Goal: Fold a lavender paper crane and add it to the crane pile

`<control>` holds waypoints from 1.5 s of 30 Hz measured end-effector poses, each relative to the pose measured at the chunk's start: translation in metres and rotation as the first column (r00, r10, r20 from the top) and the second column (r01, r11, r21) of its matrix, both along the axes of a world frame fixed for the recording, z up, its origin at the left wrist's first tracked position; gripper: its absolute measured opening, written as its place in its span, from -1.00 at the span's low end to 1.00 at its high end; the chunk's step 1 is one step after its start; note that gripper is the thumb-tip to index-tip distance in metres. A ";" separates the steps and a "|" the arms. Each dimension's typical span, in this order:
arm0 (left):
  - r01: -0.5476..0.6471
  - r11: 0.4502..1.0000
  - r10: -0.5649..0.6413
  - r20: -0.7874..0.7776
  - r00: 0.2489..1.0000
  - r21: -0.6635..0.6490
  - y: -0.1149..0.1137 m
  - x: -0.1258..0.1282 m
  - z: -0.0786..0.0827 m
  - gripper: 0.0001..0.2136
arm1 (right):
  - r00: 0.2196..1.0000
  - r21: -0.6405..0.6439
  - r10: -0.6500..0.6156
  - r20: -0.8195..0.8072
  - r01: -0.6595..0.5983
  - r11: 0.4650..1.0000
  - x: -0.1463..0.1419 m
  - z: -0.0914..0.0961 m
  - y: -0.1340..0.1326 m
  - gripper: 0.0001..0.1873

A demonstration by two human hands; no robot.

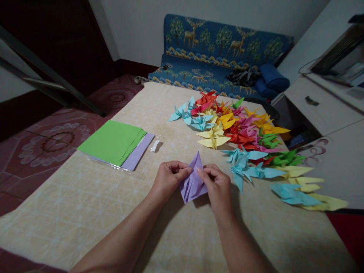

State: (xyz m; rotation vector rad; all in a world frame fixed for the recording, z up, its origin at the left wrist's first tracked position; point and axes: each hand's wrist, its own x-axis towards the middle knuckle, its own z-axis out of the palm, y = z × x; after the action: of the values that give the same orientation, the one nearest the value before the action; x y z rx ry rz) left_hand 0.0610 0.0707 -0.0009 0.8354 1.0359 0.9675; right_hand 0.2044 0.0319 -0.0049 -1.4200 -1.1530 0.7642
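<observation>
Held btwn both hands, in front of the body & over the cream, faintly patterned cloth on the table: a folded light-purple paper piece, pointed at top, w/ loose pleated layers fanning out below (can't tell re: lower edge touching the cloth). Pinching its upper left side w/ thumb & fingers of the left hand; gripping the right side w/ right hand, thumb on the front face, fingers curled & partly hidden.

For a clean fold, prob. best to match L & R edges before any hard pressing. Steady w/ the left pinch, then run the right thumb along the crease in one slow stroke, pad rather than nail. Go easy on the tip: thin paper there, likely prone to tearing or skewing. Gather the loose layers flat, w/o trapping a flap.

Mind the right knuckles, too: near the pale-blue winged paper folds, apt. to snag. Well clear on the left: a stack of bright-green square paper sheets & a small white paper strip.
</observation>
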 end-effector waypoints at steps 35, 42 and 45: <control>0.449 0.891 -0.423 -0.229 0.877 0.073 -0.003 -0.007 0.001 -0.77 | 0.977 -0.118 -0.007 -0.214 -0.019 0.993 -0.006 0.002 -0.001 -0.68; 0.479 0.877 -0.466 -0.164 0.870 0.050 -0.005 -0.006 0.002 -0.73 | 0.983 -0.080 -0.134 -0.128 0.124 0.989 -0.002 -0.001 -0.002 -0.68; 0.265 0.962 -0.258 -0.112 0.960 0.063 -0.004 -0.002 0.002 -0.72 | 0.969 -0.014 -0.192 -0.154 0.192 0.981 -0.001 -0.002 -0.001 -0.70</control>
State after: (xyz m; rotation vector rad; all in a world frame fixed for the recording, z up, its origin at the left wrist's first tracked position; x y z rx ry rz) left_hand 0.0589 0.0669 0.0016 1.0671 0.9514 0.7487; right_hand 0.2037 0.0307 -0.0066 -1.4220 -0.8825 0.7228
